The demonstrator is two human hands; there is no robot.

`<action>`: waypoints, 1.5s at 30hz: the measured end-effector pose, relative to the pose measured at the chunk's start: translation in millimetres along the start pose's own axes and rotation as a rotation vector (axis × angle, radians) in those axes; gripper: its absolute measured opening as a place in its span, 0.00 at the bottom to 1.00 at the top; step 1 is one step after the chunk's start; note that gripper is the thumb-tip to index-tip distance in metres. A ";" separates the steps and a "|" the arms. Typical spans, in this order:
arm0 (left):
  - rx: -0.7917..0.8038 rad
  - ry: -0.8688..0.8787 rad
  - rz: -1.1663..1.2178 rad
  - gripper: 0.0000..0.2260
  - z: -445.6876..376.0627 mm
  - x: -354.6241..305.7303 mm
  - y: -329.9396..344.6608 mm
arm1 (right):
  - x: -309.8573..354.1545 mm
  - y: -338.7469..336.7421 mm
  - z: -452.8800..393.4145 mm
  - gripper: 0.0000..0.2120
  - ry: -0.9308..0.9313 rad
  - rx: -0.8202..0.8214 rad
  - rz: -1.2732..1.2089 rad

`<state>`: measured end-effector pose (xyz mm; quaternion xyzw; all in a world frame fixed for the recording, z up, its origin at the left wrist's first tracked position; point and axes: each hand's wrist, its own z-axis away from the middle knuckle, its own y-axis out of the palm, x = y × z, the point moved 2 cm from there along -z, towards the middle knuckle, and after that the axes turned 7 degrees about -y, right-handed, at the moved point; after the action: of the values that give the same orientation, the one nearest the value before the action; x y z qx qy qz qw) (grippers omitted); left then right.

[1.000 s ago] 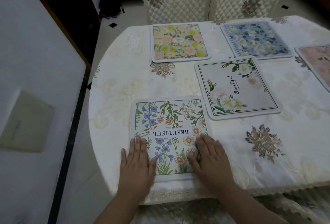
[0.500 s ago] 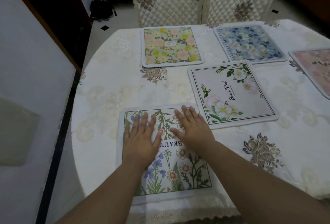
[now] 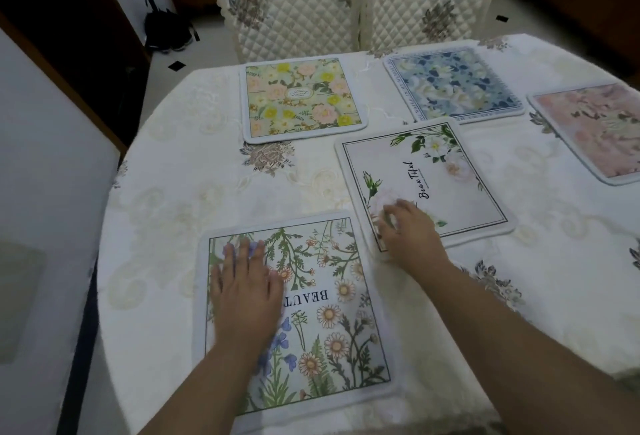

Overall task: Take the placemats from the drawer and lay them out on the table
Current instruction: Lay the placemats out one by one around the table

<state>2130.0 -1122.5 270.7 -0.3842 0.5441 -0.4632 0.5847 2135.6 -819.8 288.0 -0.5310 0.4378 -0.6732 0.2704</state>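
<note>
Since half a second ago the right hand point(image 3: 410, 230) has been moved off the wildflower placemat point(image 3: 332, 310) and across to the near left corner of the white placemat point(image 3: 429, 181), while the left hand point(image 3: 247, 290) has been kept flat on the wildflower placemat, slightly blurred. The left hand's fingers are spread open and pressed palm-down on the left half of that mat, nothing being gripped. The wildflower placemat is laid nearest the viewer, close to the table's near edge, its word "BEAUT…" partly covered by the left hand. The right hand is laid over the corner of the white placemat with fingers bent and blurred; whether the corner is pinched or only pressed cannot be told. That white placemat, printed with "Beautiful" and white blooms, is set askew just beyond and to the right of the wildflower one, apart from it. Farther back, a yellow-and-pink floral placemat point(image 3: 301, 98) is seen on the left and a blue floral placemat point(image 3: 453, 84) on the right, the white mat's far corner lying just beside the blue one. A pink placemat point(image 3: 595, 129) is cut off by the right edge. All five are spread on the cream embroidered tablecloth point(image 3: 180, 171). Two quilted chairs point(image 3: 356, 1) are drawn up at the far side
</note>
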 end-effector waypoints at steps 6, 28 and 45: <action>0.225 0.192 0.245 0.29 2.3 -98.1 8.2 | -99.9 -54.7 -14.1 0.24 0.310 -0.007 0.160; 0.607 -0.116 0.485 0.25 47.5 -197.2 -11.1 | -98.4 -149.5 111.4 0.29 0.428 -0.054 -0.269; 1.173 0.493 0.754 0.25 138.7 -142.8 -190.1 | 117.4 -204.7 452.7 0.30 0.686 -0.721 -0.742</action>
<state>2247.1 -1045.4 507.6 0.3199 0.4178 -0.5183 0.6742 2553.0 -957.6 547.5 -0.4591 0.4858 -0.6645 -0.3340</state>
